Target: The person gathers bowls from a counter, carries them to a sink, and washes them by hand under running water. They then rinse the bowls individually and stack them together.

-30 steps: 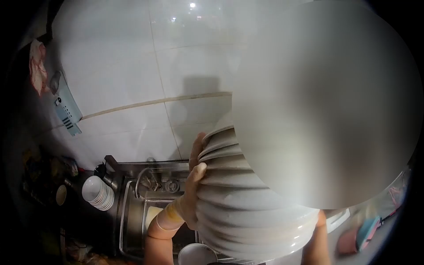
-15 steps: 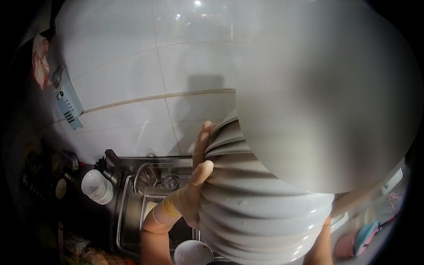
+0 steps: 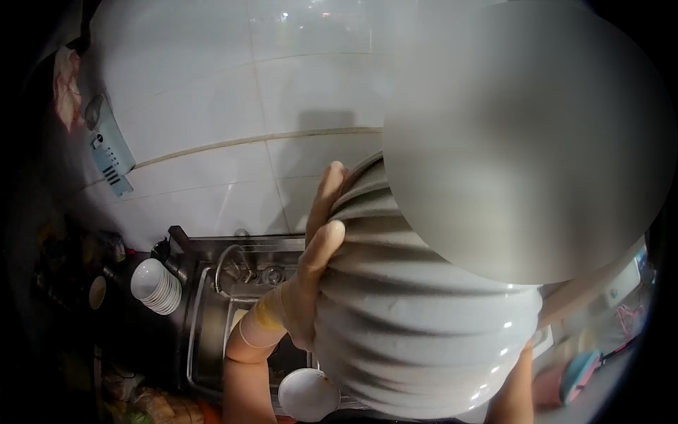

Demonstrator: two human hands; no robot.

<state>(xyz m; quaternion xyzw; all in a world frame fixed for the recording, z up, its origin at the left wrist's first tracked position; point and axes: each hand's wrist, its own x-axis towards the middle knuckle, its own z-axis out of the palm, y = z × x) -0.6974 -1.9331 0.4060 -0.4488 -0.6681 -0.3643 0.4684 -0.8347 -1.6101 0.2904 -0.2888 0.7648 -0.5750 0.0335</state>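
A large white bowl [image 3: 424,311] with curved ridges on its outside fills the space close before me, its upper right part covered by a grey blur. My left hand [image 3: 311,275], in a thin translucent glove with a yellow patch at the wrist, grips the bowl's left edge, the thumb against its ridges. At the bowl's lower right, only the forearm of my right hand [image 3: 519,389] shows; its fingers are hidden behind the bowl and blur. Below my left hand, a smaller white bowl [image 3: 309,394] with small specks stands by the sink.
A steel sink [image 3: 205,346] with a curved tap [image 3: 224,272] lies under the tiled wall [image 3: 212,169]. To its left stands a stack of white bowls [image 3: 155,286]. A light-blue holder [image 3: 111,148] hangs on the wall. At right are pink and blue items [image 3: 575,378].
The big ridged bowl and my left hand have risen slightly, and the bowl has tilted a little. The wall and its holder have shifted slightly up in view.
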